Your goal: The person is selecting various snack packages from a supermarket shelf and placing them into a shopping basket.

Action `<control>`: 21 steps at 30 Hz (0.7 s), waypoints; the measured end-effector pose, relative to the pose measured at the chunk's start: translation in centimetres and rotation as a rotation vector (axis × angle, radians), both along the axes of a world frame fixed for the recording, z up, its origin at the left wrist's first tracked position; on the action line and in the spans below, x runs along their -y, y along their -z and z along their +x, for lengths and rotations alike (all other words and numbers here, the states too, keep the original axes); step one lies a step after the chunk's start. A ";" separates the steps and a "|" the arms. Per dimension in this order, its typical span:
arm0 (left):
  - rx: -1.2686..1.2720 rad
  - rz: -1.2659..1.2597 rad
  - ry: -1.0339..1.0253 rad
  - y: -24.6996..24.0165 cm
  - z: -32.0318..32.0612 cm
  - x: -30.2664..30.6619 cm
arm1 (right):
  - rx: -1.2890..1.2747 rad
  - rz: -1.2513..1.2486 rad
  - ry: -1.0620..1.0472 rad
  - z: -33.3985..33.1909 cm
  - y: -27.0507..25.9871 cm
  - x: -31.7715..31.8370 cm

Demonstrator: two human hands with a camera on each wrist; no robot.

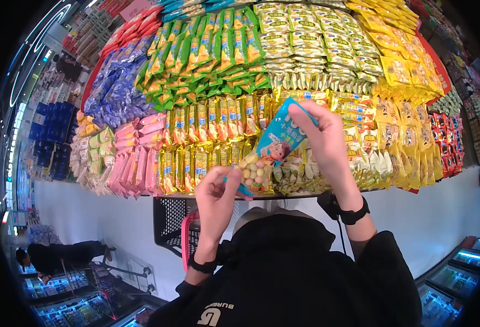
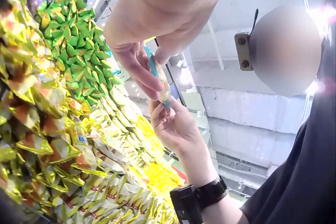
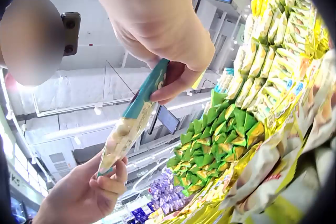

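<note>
Between both hands is a teal snack bag with a cartoon child on its front. Its clear lower part shows round, pale yellow and pink candy-like balls. My right hand pinches the top corner of the bag between thumb and fingers. At the opposite, bottom end, my left hand pinches the teal edge. In the right wrist view the bag appears nearly edge-on, slanting from the right fingers down to the left hand. The left wrist view shows the bag as a thin strip between the two hands.
Piled snack packs fill the display ahead: green packs, yellow packs, pink packs and purple packs. A black basket with a pink handle is below the display edge. At lower left a person is beside a cart.
</note>
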State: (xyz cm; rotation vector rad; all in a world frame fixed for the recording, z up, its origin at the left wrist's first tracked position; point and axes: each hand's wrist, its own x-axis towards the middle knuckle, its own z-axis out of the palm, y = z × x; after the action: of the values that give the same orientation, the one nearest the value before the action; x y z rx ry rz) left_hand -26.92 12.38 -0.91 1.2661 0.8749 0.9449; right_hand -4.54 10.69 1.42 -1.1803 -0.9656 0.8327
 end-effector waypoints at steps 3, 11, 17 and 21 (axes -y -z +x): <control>0.065 0.040 -0.013 1.0 1.0 -0.2 | -0.038 -0.034 0.049 1.3 -0.9 0.2; 0.060 0.232 -0.077 -0.3 2.1 -0.1 | -0.103 0.044 0.115 2.6 -1.1 0.6; 0.020 0.349 -0.082 -0.5 2.7 0.0 | -0.107 -0.031 0.035 3.6 -1.2 0.7; 0.010 0.390 -0.046 -0.9 3.2 -0.7 | -0.091 -0.057 -0.017 4.3 -1.4 1.6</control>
State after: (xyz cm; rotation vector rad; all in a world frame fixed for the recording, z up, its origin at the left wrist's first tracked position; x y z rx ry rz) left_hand -23.67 13.11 0.03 1.5738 0.7351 1.1974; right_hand -0.28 9.14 2.81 -1.1742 -0.8835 0.9254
